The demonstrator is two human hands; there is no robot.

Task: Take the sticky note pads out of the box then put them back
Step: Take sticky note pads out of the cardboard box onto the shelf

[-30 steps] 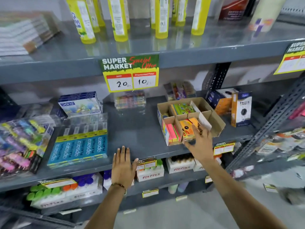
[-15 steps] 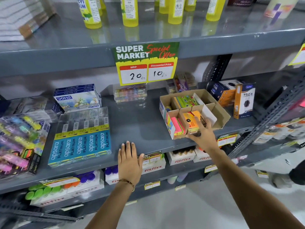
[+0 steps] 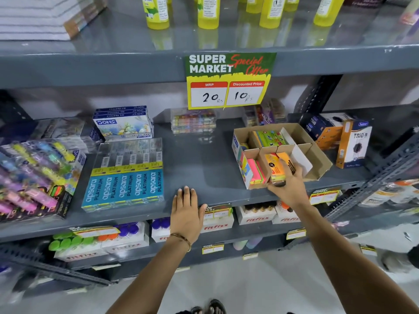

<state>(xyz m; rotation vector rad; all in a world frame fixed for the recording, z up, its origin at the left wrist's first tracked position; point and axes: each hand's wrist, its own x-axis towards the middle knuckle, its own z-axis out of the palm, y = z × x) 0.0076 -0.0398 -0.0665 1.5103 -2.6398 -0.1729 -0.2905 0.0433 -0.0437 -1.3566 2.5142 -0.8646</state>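
A brown cardboard box [image 3: 317,159] with dividers stands on the grey middle shelf [image 3: 199,159], right of centre. Its front left cell holds pink and neon sticky note pads [image 3: 255,172]; a back cell holds green pads [image 3: 268,138]. My right hand [image 3: 289,185] grips an orange sticky note pad [image 3: 273,164] at the front middle cell, fingers on top and thumb under its near end. My left hand [image 3: 186,210] lies flat on the shelf's front edge, fingers together, holding nothing.
Blue Apsara pencil packs [image 3: 123,184] and a Doms box [image 3: 123,124] sit to the left, highlighter packs [image 3: 29,175] at far left. Trio boxes [image 3: 352,143] stand right of the cardboard box. A price sign [image 3: 229,80] hangs above. Yellow bottles [image 3: 207,11] line the top shelf.
My right hand has closed around the orange pad at the box's front. The view has shifted closer and down; my left hand stays flat on the shelf edge.
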